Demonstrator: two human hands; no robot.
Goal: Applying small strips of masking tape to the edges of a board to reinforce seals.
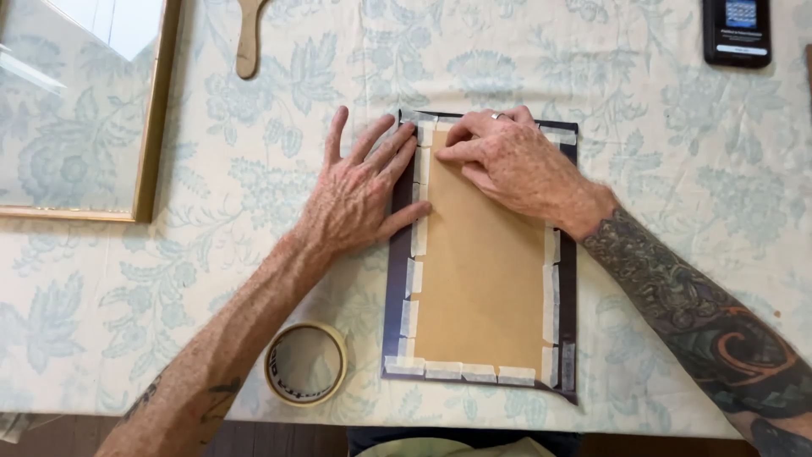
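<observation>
Under both flat palms: taped brown backing board (pixel 480 288), left hand (pixel 359 199), right hand (pixel 507 165).

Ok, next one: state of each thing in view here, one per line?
Left hand: flat, fingers spread, on the dark frame's left edge.
Right hand: fingertips pressing tape at the top-left corner.
Brown backing board: taped down along all edges.
Tape roll: lying flat, untouched.
Phone: screen lit.
Gold frame: lying apart, glass in.
</observation>
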